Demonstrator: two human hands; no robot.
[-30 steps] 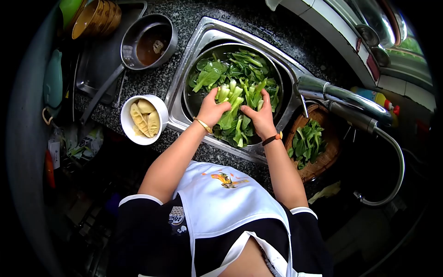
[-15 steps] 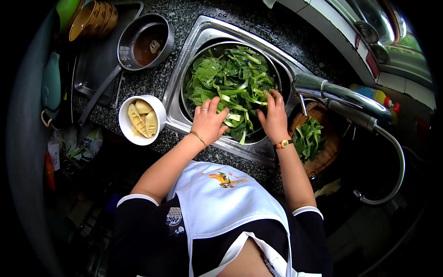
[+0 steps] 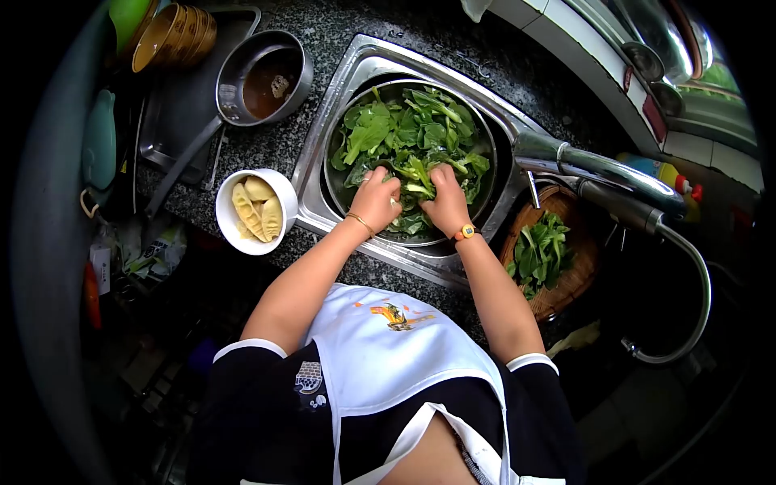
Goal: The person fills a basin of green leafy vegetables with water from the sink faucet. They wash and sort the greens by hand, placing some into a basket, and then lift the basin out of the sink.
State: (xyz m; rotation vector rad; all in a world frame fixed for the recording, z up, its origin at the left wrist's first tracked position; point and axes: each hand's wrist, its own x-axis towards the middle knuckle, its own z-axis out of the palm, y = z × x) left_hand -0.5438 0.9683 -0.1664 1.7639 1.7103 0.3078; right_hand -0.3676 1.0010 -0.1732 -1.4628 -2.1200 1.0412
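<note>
Leafy greens with pale stems lie in water in a round metal basin, which stands in the steel sink. At the near side of the basin, my left hand is closed on some greens, its fingertips hidden among the leaves. Close beside it, my right hand curls its fingers round pale stems and leaves. Both hands are low in the basin, a small gap between them.
Left of the sink are a white bowl of dumplings and a saucepan with brown liquid. A faucet reaches in from the right, above a woven basket holding more greens. Stacked bowls stand at upper left.
Both hands have moved closer together and curled into the greens. The leaves that hung over the basin's near rim are now down inside it. The view has shifted slightly.
</note>
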